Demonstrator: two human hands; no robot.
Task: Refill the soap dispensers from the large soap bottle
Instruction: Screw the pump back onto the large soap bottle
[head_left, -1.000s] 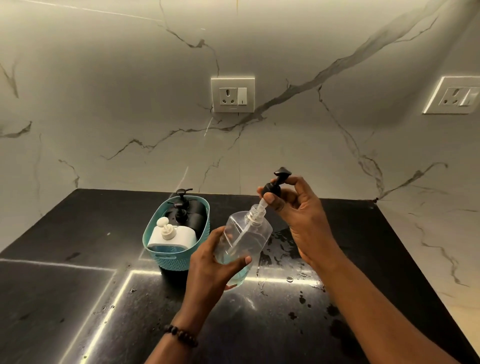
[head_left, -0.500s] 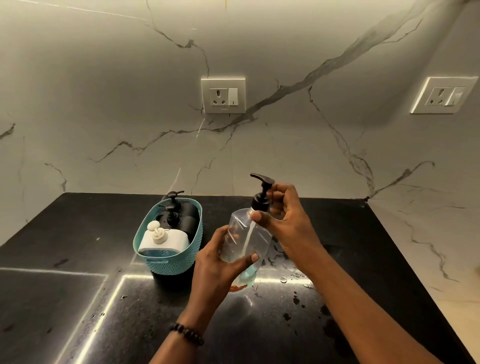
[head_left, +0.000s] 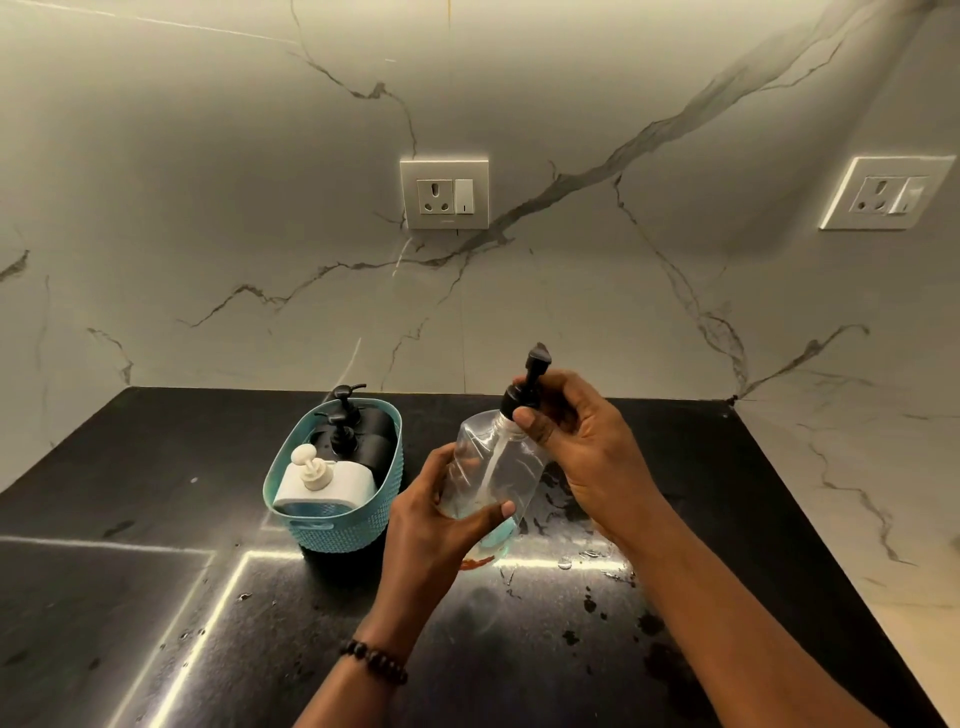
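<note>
- Two marble-look wall panels (head_left: 208, 208) meet in a corner at right; grey veins run across both.
- Black countertop (head_left: 130, 597) fills the lower view, glossy, with a bright strip of reflected light and scattered wet spots at centre and right.
- Sockets: one wall socket (head_left: 444, 195) with switch at centre, a second socket (head_left: 885, 193) on the right-hand panel.
- Teal basket (head_left: 332, 525) sits on the counter, left of the hands. Inside: a white dispenser (head_left: 324, 483) with cream pump at the front, two black dispensers (head_left: 371, 441) with black pumps behind it.
- Clear soap bottle (head_left: 488, 467) held above the counter just right of the basket, tilted slightly, a little bluish liquid low in it; dip tube visible through the wall.
- Left hand (head_left: 441, 525) grips the bottle's lower body, thumb across the front, fingers wrapped behind. Beaded bracelet (head_left: 374, 657) on that wrist.
- Right hand (head_left: 587, 447) pinches the black pump (head_left: 527, 382) at its collar, thumb in front, fingers curled behind.
- Pump sits at the bottle's neck; whether fully screwed down, cannot tell from this angle.
- Small reddish smear (head_left: 475, 562) on the counter beneath the bottle, possibly a reflection.
</note>
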